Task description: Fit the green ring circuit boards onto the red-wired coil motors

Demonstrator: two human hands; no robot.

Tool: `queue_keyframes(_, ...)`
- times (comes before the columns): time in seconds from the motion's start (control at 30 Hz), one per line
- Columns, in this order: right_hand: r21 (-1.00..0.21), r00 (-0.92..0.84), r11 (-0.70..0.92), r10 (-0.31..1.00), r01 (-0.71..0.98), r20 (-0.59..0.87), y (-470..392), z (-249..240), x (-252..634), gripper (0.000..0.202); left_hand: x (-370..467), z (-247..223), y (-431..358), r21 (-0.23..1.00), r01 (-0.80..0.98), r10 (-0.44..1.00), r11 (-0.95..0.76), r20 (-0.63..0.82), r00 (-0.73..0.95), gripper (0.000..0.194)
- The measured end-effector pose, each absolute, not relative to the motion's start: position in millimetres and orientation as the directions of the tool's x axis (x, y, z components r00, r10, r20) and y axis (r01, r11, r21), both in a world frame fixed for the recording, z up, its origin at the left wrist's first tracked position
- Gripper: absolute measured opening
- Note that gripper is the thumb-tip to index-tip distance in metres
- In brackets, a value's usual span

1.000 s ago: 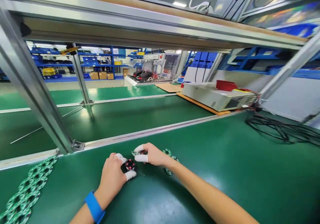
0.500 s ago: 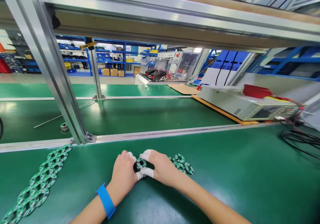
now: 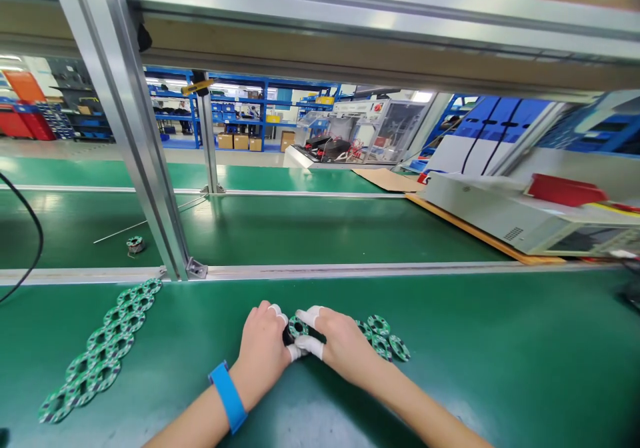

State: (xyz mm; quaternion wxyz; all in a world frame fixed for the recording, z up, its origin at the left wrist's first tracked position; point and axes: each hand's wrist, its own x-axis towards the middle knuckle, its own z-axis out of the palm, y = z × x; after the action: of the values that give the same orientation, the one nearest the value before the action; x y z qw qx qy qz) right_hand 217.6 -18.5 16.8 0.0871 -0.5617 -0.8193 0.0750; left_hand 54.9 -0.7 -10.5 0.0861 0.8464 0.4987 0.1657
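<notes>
My left hand (image 3: 263, 339), with white finger covers and a blue wristband, is closed around the side of a small round part. The part is dark at its side, partly hidden by my fingers. On its top shows a green ring-shaped circuit board (image 3: 299, 327), pinched at its right edge by the white-covered thumb and finger of my right hand (image 3: 340, 341). Both hands meet just above the green bench. Several loose ring boards (image 3: 381, 347) lie by my right wrist, partly hidden by it.
Overlapping rows of ring boards (image 3: 100, 353) run along the bench at left. A metal upright (image 3: 135, 141) stands behind them. Beyond the rail, a small wound part with a green ring top (image 3: 135, 245) sits near a thin rod. A grey instrument box (image 3: 500, 208) stands at right.
The whole view has shifted, so the bench and hands appear further right. Both hands keep the same grip on the round part and its ring board.
</notes>
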Motion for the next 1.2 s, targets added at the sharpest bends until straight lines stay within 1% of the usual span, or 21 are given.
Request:
queue_keyframes(0.2,-0.261,-0.405,0.400,0.914,0.879,0.036,-16.3,19.9,220.7,0.030,54.9,-7.8,-0.9,0.319,0.812,0.873,-0.488,0.187,0.451,0.038)
queue_keyframes(0.37,-0.218,-0.398,0.390,0.917,0.895,0.004,-13.7,21.4,222.0,0.029,55.0,-10.0,-0.7,0.328,0.812,0.876,-0.483,0.186,0.445,0.034)
queue_keyframes(0.6,-0.208,-0.409,0.403,0.912,0.891,0.014,-13.7,19.9,221.8,0.023,55.2,-13.3,0.1,0.329,0.809,0.873,-0.487,0.193,0.448,0.036)
queue_keyframes(0.77,-0.165,-0.379,0.379,0.925,0.911,0.031,-15.9,14.8,218.7,0.022,55.1,-12.6,0.7,0.329,0.810,0.874,-0.486,0.183,0.450,0.027)
queue_keyframes(0.97,-0.274,-0.403,0.412,0.911,0.869,0.090,-14.3,8.9,222.4,0.028,54.7,-13.4,0.1,0.347,0.796,0.868,-0.496,0.203,0.453,0.028)
queue_keyframes(1.1,-0.300,-0.408,0.416,0.908,0.859,0.090,-12.8,8.1,225.3,0.034,54.4,-15.0,1.1,0.334,0.798,0.865,-0.501,0.215,0.453,0.028)
queue_keyframes(1.2,-0.330,-0.418,0.427,0.903,0.842,0.102,-13.0,8.4,226.9,0.035,54.4,-15.8,1.5,0.328,0.796,0.860,-0.509,0.224,0.458,0.031)
